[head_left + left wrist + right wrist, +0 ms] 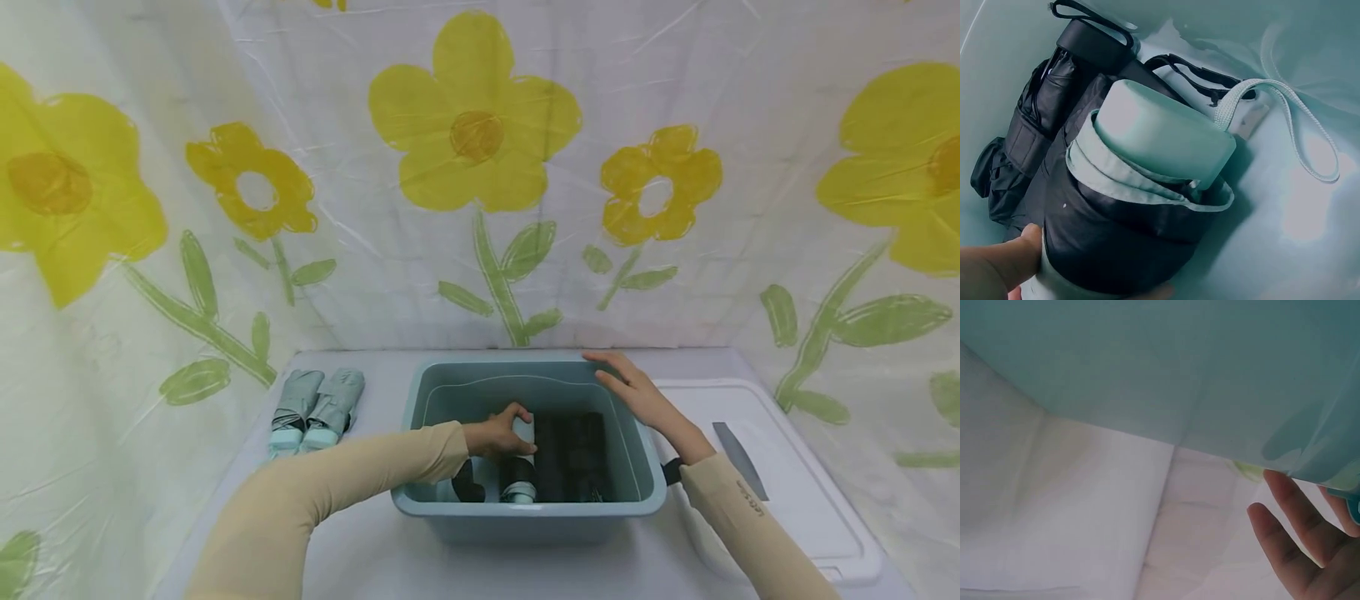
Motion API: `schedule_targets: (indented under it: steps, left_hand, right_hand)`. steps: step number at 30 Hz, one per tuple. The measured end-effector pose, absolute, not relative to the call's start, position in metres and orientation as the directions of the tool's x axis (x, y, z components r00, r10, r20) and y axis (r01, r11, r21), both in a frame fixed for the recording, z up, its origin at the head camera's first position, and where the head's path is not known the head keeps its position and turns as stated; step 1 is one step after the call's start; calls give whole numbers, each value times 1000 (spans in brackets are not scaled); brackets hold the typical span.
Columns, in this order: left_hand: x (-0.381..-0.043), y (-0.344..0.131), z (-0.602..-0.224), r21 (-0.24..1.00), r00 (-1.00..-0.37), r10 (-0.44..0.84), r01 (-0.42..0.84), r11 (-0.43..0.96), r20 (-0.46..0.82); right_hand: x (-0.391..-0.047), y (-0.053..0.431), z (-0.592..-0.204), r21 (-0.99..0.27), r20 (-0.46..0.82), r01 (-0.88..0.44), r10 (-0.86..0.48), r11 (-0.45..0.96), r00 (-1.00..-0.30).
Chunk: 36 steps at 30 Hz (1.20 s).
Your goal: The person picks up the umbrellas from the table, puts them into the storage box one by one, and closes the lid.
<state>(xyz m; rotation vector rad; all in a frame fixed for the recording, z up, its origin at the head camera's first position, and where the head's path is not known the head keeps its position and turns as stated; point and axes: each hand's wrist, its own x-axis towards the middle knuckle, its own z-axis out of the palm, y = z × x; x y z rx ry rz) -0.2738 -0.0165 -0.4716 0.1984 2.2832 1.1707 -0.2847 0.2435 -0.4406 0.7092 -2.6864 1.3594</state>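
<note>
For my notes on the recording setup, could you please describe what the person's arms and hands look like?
The left sleeve and right sleeve are beige and reach the wrists; dark lettering, too small to read surely, marks the right one. A black strap shows by the right wrist. The left hand and right hand are bare.

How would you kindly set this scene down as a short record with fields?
Left grip: holds a black-and-mint folded umbrella inside the bin
Right grip: fingers extended, at the bin's right rim near the far corner
Bin: teal, uncovered, on a pale table
Also in bin: black folded umbrellas, right of the held one; exact count unclear
Left of bin: two grey-green folded umbrellas, side by side
Right of bin: white lid
Backdrop: yellow-flowered curtain
</note>
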Motion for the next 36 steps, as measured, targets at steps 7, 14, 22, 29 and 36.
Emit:
schedule_targets:
  steps: [7, 14, 22, 29, 36]
  left_hand:
    - [-273, -17, -467, 761, -801, 377, -144, 633, -465]
    - [-274, -19, -457, 774, -740, 419, -213, 597, -527]
    - [-278, -23, -443, 755, -690, 444, -230, 614, -571]
    - [-284, -29, -425, 725, -639, 472, -202, 659, -607]
    - [-286, -39, -409, 719, -580, 530, -145, 680, -619]
  right_hand:
    - [-285, 242, -441, -756, 241, -413, -370, 509, -897]
    - [-271, 234, -419, -770, 218, -395, -375, 502, -901]
    - [-262, 229, -406, -764, 214, -401, -388, 505, -896]
    - [-260, 230, -405, -770, 201, -385, -380, 508, -903]
    - [-260, 229, -404, -773, 196, -381, -379, 508, -904]
